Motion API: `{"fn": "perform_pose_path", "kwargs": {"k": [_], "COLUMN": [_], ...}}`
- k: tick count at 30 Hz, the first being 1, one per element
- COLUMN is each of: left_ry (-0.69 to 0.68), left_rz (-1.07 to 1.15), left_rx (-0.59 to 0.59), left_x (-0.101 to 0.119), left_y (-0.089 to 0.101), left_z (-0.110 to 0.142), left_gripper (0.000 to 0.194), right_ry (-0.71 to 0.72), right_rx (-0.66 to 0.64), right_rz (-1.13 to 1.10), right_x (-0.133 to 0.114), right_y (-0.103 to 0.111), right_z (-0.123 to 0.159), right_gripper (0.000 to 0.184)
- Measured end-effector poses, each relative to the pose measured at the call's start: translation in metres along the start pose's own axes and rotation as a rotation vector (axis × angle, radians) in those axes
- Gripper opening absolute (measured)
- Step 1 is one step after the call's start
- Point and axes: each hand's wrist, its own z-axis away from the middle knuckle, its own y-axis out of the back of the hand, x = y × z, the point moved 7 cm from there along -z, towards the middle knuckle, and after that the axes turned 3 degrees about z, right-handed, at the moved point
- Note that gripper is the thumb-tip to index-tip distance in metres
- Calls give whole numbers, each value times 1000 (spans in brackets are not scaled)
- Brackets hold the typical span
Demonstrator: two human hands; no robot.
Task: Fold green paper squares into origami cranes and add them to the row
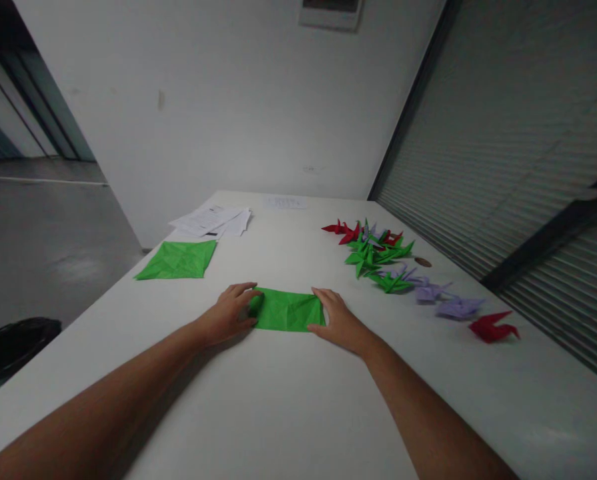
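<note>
A creased green sheet of origami paper [287, 311] lies on the white table in front of me, its shape a wide rectangle. My left hand [229, 311] grips its left end, with thumb at the lower edge and fingers curled at the upper one. At the opposite end, my right hand [339, 321] holds the paper in the same way, thumb low and fingertips on the top corner. Part of the left end is covered by my fingers.
Another green paper sheet [178, 260] rests at the table's left edge, near loose printed papers [213, 220]. Folded paper cranes in green, purple and red [366, 257] line the right side, ending with a red crane [493, 328]. A black-lined bin [18, 347] stands on the floor at left.
</note>
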Motion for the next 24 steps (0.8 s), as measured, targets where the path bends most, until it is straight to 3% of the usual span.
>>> {"fn": "perform_pose_path", "kwargs": {"k": [5, 12, 18, 24], "left_ry": [-55, -74, 111, 200], "left_rz": [57, 111, 369, 600], "left_rx": [57, 96, 155, 108], "left_x": [5, 16, 2, -2], "left_y": [4, 13, 14, 11], "left_z": [0, -1, -2, -4], "left_gripper": [73, 70, 76, 55], "right_ry": [-20, 59, 144, 153], "right_rx": [-2, 47, 69, 19], "right_rz": [-63, 0, 89, 86], "right_x": [-7, -19, -32, -29], "right_y": [4, 12, 16, 7], "right_z": [0, -1, 0, 3], "right_gripper": [100, 98, 92, 92]}}
